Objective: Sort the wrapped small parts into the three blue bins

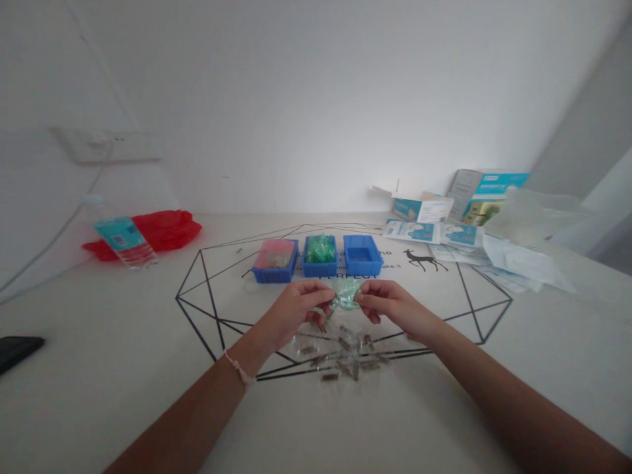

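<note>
On the white tabletop [99,309], three blue plastic bins [319,258] sit at upper centre of the frame. At centre, the left hand [295,311] and right hand [390,307] both pinch a crumpled green plastic packet [346,294], above small clear packets [340,353] scattered lower centre.

Left hand [293,313], right hand [395,309], both pinching
</note>
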Tool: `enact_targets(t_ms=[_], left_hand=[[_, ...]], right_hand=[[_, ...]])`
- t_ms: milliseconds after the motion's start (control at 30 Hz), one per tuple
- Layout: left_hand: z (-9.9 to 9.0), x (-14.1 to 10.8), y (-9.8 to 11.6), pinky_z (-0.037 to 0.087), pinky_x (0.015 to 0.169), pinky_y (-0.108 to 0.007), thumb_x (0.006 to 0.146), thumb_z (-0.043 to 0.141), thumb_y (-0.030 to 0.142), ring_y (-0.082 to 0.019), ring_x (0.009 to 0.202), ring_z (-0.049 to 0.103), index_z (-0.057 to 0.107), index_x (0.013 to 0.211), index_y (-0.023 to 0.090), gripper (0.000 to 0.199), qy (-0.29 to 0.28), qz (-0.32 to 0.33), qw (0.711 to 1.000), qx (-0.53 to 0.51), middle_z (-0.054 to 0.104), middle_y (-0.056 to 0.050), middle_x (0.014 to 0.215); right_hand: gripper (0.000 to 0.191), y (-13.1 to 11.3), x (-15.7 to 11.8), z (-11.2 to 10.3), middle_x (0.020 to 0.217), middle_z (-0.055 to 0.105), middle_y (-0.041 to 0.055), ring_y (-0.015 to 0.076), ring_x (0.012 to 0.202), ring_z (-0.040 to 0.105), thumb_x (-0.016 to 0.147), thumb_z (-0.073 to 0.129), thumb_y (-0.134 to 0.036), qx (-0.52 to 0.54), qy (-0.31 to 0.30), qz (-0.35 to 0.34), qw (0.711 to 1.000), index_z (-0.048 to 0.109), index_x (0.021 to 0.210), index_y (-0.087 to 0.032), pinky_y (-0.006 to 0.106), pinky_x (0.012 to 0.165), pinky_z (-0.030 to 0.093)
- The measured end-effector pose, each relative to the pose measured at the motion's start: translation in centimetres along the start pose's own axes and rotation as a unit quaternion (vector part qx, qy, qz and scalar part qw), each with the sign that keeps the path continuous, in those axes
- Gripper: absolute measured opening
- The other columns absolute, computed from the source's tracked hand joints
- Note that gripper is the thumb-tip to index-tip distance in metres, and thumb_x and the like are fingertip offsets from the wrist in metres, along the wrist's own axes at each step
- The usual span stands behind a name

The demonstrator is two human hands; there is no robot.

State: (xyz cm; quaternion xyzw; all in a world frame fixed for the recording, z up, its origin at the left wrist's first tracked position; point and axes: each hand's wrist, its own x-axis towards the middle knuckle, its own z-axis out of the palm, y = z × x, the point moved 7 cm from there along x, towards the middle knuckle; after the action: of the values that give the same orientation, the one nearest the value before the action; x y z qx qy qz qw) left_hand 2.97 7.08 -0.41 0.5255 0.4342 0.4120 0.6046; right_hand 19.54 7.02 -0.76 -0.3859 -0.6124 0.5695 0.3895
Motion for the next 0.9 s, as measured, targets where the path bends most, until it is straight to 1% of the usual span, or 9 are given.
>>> enact_targets(t_ms=[100, 200, 267, 333, 467, 567, 667, 767, 900], left_hand=[[-0.2, -0.1, -0.5, 0.039, 0.043, -0.018, 0.071, 0.076, 0.032, -0.006, 0.046, 0.049, 0.063, 0.067, 0.015, 0.021, -0.006, -0.025, 1.0, 0.006, 0.057, 0.003, 0.057], [-0.1, 0.0, -0.7, 0.042, 0.045, -0.021, 0.07, 0.077, 0.032, -0.01, 0.049, 0.057, 0.069, 0.084, 0.017, 0.022, -0.018, -0.028, 0.999, 0.009, 0.066, 0.0, 0.063], [-0.1, 0.1, -0.2, 0.05, 0.055, -0.024, 0.066, 0.08, 0.028, -0.013, 0.061, 0.065, 0.072, 0.089, 0.017, 0.027, -0.018, 0.017, 0.999, 0.028, 0.072, -0.003, 0.073], [-0.1, 0.3, 0.4, 0.053, 0.065, -0.026, 0.062, 0.081, 0.023, -0.015, 0.069, 0.067, 0.073, 0.083, 0.016, 0.023, -0.008, 0.075, 0.995, 0.067, 0.075, -0.005, 0.078], [-0.2, 0.2, 1.3, 0.051, 0.062, -0.025, 0.065, 0.076, 0.019, -0.013, 0.066, 0.065, 0.072, 0.077, 0.016, 0.012, 0.03, 0.158, 0.975, 0.155, 0.074, -0.004, 0.078], [-0.2, -0.2, 1.6, 0.051, 0.06, -0.024, 0.066, 0.076, 0.02, -0.014, 0.067, 0.065, 0.071, 0.087, 0.017, 0.021, 0.04, 0.179, 0.967, 0.179, 0.074, -0.003, 0.079], [-0.2, -0.3, 1.4, 0.049, 0.056, -0.024, 0.069, 0.078, 0.027, -0.014, 0.061, 0.062, 0.072, 0.102, 0.019, 0.034, 0.049, 0.167, 0.965, 0.196, 0.073, -0.002, 0.078], [-0.1, -0.3, 1.2, 0.043, 0.051, -0.023, 0.077, 0.073, 0.037, -0.012, 0.055, 0.056, 0.075, 0.087, 0.018, 0.021, 0.051, 0.162, 0.957, 0.233, 0.069, -0.002, 0.069], [0.0, -0.2, 1.3, 0.046, 0.057, -0.024, 0.078, 0.072, 0.036, -0.013, 0.061, 0.059, 0.072, 0.073, 0.017, 0.02, 0.053, 0.172, 0.96, 0.213, 0.069, -0.003, 0.072]], right_hand=[[0.033, 0.4, -0.1, 0.0, 0.056, 0.062, -0.0028, 0.0083, 0.043, 0.05, 0.075, 0.075, -0.048, 0.015, 0.003, 0.028, 0.999, 0.062, 0.077, -0.018, 0.023, 0.044, 0.033], [0.034, 0.5, 0.1, -0.3, 0.067, 0.072, 0.0021, 0.0123, 0.05, 0.061, 0.072, 0.078, -0.046, 0.017, 0.019, 0.022, 0.999, 0.065, 0.086, -0.018, 0.023, 0.045, 0.038], [0.032, 0.0, 0.2, -0.9, 0.077, 0.075, 0.0043, 0.0158, 0.064, 0.068, 0.067, 0.083, -0.041, 0.007, 0.052, -0.026, 0.998, 0.07, 0.087, -0.018, 0.025, 0.052, 0.047], [0.028, -0.7, 0.3, -1.6, 0.083, 0.077, 0.0044, 0.0176, 0.074, 0.071, 0.065, 0.085, -0.035, -0.017, 0.087, -0.084, 0.993, 0.074, 0.085, -0.019, 0.029, 0.064, 0.053], [0.016, -1.4, 0.1, -2.1, 0.084, 0.077, 0.0048, 0.0197, 0.079, 0.071, 0.071, 0.08, -0.033, -0.1, 0.127, -0.151, 0.975, 0.077, 0.081, -0.021, 0.033, 0.072, 0.055], [0.013, -1.8, -0.1, -2.0, 0.086, 0.077, 0.0052, 0.0206, 0.08, 0.07, 0.074, 0.078, -0.033, -0.135, 0.135, -0.168, 0.967, 0.076, 0.079, -0.022, 0.033, 0.072, 0.054], [0.02, -1.8, -0.2, -1.8, 0.085, 0.076, 0.0053, 0.0202, 0.077, 0.068, 0.075, 0.078, -0.04, -0.146, 0.131, -0.161, 0.967, 0.074, 0.081, -0.021, 0.033, 0.07, 0.053], [0.031, -1.6, -0.1, -1.4, 0.078, 0.071, 0.0045, 0.0181, 0.071, 0.062, 0.08, 0.074, -0.051, -0.146, 0.116, -0.148, 0.971, 0.068, 0.079, -0.02, 0.032, 0.066, 0.05], [0.042, -1.0, 0.1, -0.7, 0.072, 0.062, 0.0011, 0.0145, 0.065, 0.058, 0.081, 0.07, -0.061, -0.107, 0.085, -0.132, 0.982, 0.06, 0.078, -0.02, 0.028, 0.06, 0.048]])
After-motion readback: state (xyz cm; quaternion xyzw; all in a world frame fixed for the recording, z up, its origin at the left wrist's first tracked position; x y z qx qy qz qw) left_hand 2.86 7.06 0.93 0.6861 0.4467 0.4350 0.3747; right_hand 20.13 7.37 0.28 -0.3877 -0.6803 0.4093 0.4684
